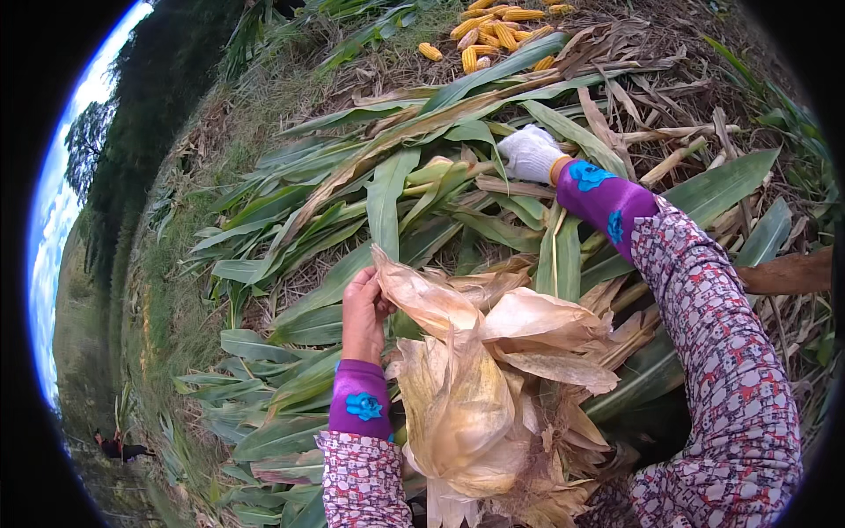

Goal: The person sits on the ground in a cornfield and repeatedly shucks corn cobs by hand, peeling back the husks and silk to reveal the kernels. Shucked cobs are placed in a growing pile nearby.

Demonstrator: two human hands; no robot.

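Observation:
My left hand (367, 310) is bare, its fingers curled at the edge of a dry, papery corn husk (429, 300). The husk belongs to a large bundle of pale brown husks (469, 416) heaped in front of my body. My right hand (531, 153), in a white knit glove, reaches farther out and is closed at a corn stalk among the cut plants; its fingertips are hidden. Just left of the glove lies an ear in green husk (439, 173). Long green corn leaves (391, 198) cross around it.
Husked yellow corn cobs (502, 33) lie piled on the ground at the top. Cut stalks (673, 162) and dry leaves cover the right side. Grass (191, 264) runs along the left, with dark trees (158, 99) beyond. A dark bird-like shape (119, 449) is at lower left.

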